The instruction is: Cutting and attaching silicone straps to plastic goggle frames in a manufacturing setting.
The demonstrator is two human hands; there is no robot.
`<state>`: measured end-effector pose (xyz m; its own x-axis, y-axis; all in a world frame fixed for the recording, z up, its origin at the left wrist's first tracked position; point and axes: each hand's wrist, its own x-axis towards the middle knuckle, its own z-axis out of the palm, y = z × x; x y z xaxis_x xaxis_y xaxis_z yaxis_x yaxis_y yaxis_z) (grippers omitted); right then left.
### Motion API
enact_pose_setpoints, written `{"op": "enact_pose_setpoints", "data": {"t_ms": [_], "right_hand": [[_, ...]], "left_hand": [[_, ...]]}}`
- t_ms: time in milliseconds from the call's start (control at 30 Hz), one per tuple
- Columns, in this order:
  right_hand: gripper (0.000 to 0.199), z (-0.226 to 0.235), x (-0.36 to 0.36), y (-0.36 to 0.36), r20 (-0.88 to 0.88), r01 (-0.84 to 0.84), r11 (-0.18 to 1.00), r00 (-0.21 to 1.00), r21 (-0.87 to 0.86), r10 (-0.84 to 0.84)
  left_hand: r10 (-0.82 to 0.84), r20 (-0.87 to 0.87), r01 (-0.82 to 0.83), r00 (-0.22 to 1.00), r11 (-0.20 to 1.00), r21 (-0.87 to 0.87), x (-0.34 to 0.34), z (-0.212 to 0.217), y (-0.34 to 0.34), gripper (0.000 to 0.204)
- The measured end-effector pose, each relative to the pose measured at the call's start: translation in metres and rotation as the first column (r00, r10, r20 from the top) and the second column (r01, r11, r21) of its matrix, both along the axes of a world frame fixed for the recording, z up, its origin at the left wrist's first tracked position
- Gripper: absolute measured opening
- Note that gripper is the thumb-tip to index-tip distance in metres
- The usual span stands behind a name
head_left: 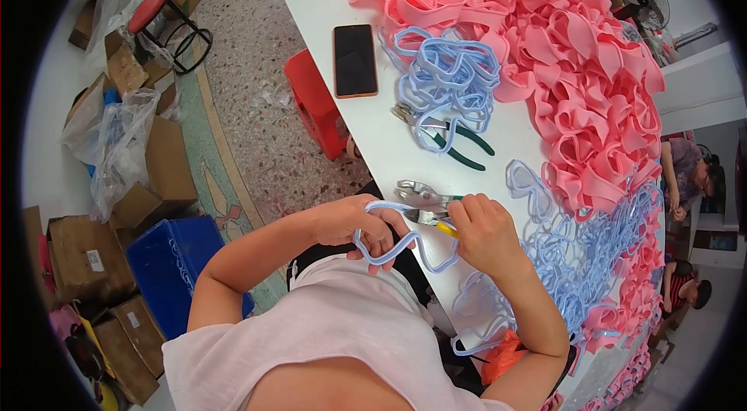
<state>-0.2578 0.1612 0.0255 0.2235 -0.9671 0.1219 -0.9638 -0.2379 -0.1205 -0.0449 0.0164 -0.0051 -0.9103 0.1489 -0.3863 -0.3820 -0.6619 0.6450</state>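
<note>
White rectangular tabletop (366, 139): occupies the centre. Left hand (354, 222): forearm in from the left, elbow bent wide, fingers curled around the frame. Right hand (489, 236): forearm rising from lower right, knuckles uppermost, fingers closed on the cutters' handle. Pale-blue, wavy, soft-looking loop frame (414, 237): before the torso at the table's near edge; long axis left to right, right end lower. Yellow-handled metal cutters (447, 230): jaws point left, slightly away from the torso; contact with frame unclear.
</note>
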Motion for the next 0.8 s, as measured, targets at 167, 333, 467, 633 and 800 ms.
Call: {"op": "enact_pose_setpoints", "data": {"t_ms": [167,333,467,633,800], "right_hand": [[0.035,0.007,-0.026,-0.004,0.199,0.197,0.976,0.964,-0.098,-0.175],[0.045,0.014,-0.039,0.007,0.363,0.437,0.899,0.844,-0.037,-0.396],[0.045,0.015,-0.043,0.018,0.352,0.473,0.879,0.834,-0.056,-0.426],[0.045,0.010,-0.051,0.027,0.366,0.519,0.854,0.803,-0.040,-0.471],[0.043,0.010,-0.063,0.046,0.383,0.574,0.811,0.778,-0.111,-0.498]], "left_hand": [[0.041,-0.007,-0.041,0.999,0.993,-0.106,0.001,0.010,0.001,0.051],[0.047,-0.227,-0.223,0.973,0.454,-0.863,-0.004,0.011,0.011,0.038],[-0.048,-0.199,-0.174,0.979,0.319,-0.932,-0.011,0.019,0.010,0.037],[0.077,-0.222,-0.235,0.972,0.362,-0.902,-0.033,0.024,-0.003,0.034],[0.302,-0.338,-0.450,0.891,0.683,-0.575,-0.107,0.024,-0.057,0.027]]}}
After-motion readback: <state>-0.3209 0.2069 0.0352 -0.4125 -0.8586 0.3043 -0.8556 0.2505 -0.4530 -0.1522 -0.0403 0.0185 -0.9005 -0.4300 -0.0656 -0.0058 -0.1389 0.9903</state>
